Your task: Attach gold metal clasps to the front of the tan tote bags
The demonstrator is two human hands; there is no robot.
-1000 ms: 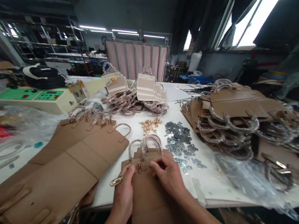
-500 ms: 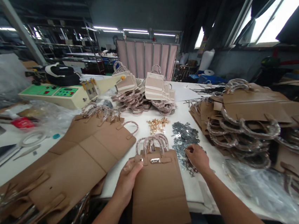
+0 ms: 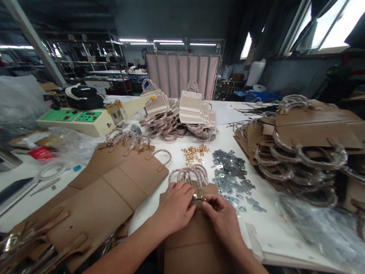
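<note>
A brown paper bag [image 3: 196, 246] with wrapped pinkish handles [image 3: 189, 173] lies flat at the table's near edge. My left hand [image 3: 175, 207] rests on its upper left part, fingers curled beside the gold clasp [image 3: 197, 196]. Just right of the clasp, my right hand [image 3: 223, 216] pinches a small metal piece with fingertips against the bag's flap. Both hands meet at the clasp.
A pile of silver metal pieces [image 3: 232, 178] and a heap of gold fittings [image 3: 194, 153] lie beyond the bag. Flat brown bags [image 3: 99, 198] stack at the left, a taller stack [image 3: 301, 144] at the right. A green-panelled machine [image 3: 81, 118] stands at the far left.
My right hand came back from the silver pieces to the clasp. My left hand slid up from the bag's edge to the clasp area.
</note>
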